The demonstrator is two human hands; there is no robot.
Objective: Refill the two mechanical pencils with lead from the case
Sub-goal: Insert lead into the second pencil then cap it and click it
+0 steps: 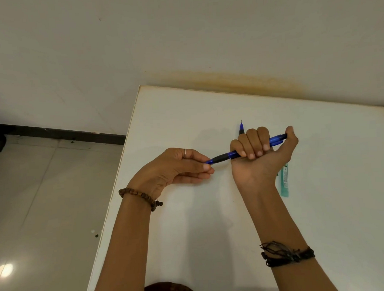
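My right hand grips a blue mechanical pencil with a black grip around its barrel, held level above the white table; my thumb rests on its back end. My left hand pinches the pencil's tip between thumb and fingers. A second blue pencil lies on the table behind my right hand, only its pointed end showing. The teal lead case lies flat on the table, partly hidden by my right wrist.
The table's left edge drops to a pale tiled floor. Its far edge meets a white wall with a yellowish stain. Small dark bits lie on the floor near the table edge.
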